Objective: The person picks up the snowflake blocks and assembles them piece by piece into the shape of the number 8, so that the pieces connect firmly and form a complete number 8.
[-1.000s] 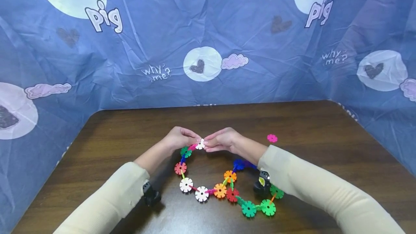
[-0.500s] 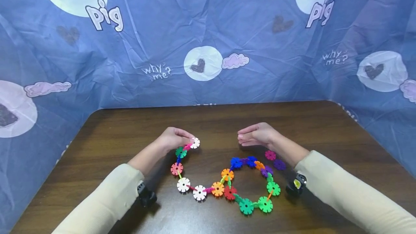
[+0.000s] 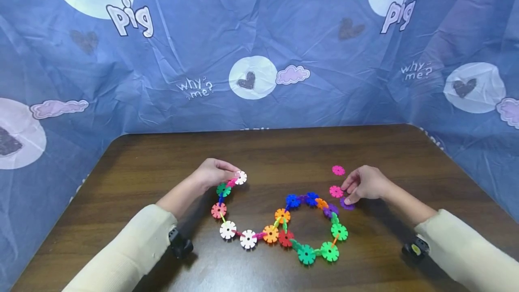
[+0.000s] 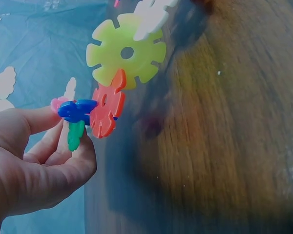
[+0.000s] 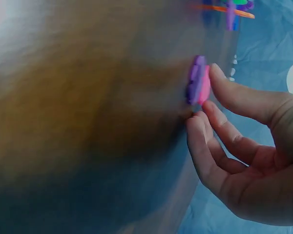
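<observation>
A chain of colourful notched plastic discs, joined edge to edge, lies on the table. Its left end rises to my left hand (image 3: 212,173), which pinches it near the white disc (image 3: 241,177). In the left wrist view a red disc (image 4: 107,109) and a yellow-green disc (image 4: 105,44) hang beside the fingers. My right hand (image 3: 366,183) is over a loose purple disc (image 3: 348,203), thumb and fingertips at its edge and a gap between them. In the right wrist view, the purple disc (image 5: 196,80) overlaps a pink one (image 5: 205,85).
The chain's right part forms a closed loop with a green disc (image 3: 330,252) at its front. Two loose pink discs lie by the right hand, one farther back (image 3: 338,170). A printed blue cloth (image 3: 259,111) stands behind the brown table (image 3: 170,152).
My right hand has let go of the chain's white end and moved right to the loose discs. The left hand keeps holding the chain and has shifted slightly left.
</observation>
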A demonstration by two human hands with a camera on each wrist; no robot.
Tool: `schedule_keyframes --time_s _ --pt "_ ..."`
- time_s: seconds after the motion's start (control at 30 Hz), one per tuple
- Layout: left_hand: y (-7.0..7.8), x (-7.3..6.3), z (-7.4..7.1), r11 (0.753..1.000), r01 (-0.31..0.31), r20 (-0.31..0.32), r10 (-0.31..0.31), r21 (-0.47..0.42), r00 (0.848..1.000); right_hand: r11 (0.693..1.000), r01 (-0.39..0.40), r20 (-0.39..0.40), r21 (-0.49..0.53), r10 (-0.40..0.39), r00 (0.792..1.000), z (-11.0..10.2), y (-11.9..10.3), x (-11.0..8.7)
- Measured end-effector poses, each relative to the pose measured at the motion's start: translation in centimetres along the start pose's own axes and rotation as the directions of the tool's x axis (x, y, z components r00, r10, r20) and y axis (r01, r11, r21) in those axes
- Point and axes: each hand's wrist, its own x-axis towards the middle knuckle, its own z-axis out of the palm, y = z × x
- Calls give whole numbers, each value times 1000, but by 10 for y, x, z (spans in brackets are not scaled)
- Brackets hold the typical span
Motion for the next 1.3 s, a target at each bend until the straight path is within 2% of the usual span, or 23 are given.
schedule_keyframes --time_s 0.13,0.3,0.43,0.6,0.8,1.03,1.3 --pt "0 -1 -2 1000 -12 6 12 0 1000 998 -2 -2 -66 2 1000 4 4 -5" --pt "-1 -3 -3 1000 -20 19 20 -12 1000 999 -16 14 -52 16 1000 3 4 -4" --pt "-1 -3 -4 1000 -19 23 19 -17 1000 996 -37 101 81 29 994 -1 7 -1" --pt "-2 -3 -5 1000 -16 26 17 -20 1000 960 -106 255 258 38 966 -8 12 5" --pt "-3 -1 -4 1000 -8 31 8 -14 999 929 -145 316 340 33 948 -11 7 14" --pt "-1 -1 -5 1000 3 23 -3 1 1000 918 -148 342 368 14 940 -8 -26 30" --pt "-3 -1 -3 999 17 31 -16 -40 999 948 -88 335 305 -20 942 -1 -78 48"
